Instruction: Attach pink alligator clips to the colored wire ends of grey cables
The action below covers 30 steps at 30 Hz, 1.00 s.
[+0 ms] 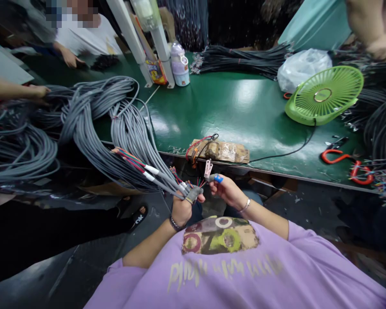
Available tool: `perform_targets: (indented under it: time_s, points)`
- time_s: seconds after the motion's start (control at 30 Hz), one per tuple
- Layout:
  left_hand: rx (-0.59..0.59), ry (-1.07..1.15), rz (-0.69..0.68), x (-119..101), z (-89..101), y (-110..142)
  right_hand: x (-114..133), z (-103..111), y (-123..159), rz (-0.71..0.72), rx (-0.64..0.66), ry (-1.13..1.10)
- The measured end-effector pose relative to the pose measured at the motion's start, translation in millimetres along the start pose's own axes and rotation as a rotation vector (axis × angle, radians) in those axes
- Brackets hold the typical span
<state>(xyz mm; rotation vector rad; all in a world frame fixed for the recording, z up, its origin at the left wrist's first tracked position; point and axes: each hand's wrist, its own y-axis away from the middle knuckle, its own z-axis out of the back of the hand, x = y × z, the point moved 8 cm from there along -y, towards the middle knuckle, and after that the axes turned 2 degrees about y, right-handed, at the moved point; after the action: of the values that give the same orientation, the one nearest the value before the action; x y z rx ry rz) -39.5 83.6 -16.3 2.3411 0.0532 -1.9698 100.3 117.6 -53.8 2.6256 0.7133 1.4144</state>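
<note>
My left hand [182,208], a grey covering on its thumb, is closed round the end of a grey cable [172,185]. Thin coloured wires [200,182] fan out from that end. At their tips, my right hand [227,189] has its fingers pinched together, with grey and blue wrappings on the fingertips. It seems to grip some of the wires, though the exact contact is too small to make out. Other cable ends with white sleeves [151,170] and bare coloured wires lie beside my left hand. A pink clip [208,168] stands just beyond my right fingers.
Large grey cable coils [90,116] hang over the edge of the green table [212,107]. A wooden block [225,151] sits at that edge. Farther off are a green fan [323,95], orange-handled tools [336,156], a bottle [180,64] and black cable bundles [244,58]. Other people work around the table.
</note>
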Motion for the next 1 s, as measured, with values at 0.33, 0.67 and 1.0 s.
perform_targets:
  time_s: [0.33, 0.67, 1.0]
  points:
    - [0.138, 0.030, 0.062, -9.7, -27.3, -11.2, 33.5, -13.7, -26.7, 0.166, -0.012, 0.259]
    - [0.121, 0.034, 0.049, -4.3, -26.7, -14.4, 10.5, -22.9, -37.8, -0.025, 0.029, -0.167]
    - [0.120, -0.009, 0.034, -4.5, -23.8, -13.3, 5.4, -26.9, -36.3, -0.101, -0.025, -0.301]
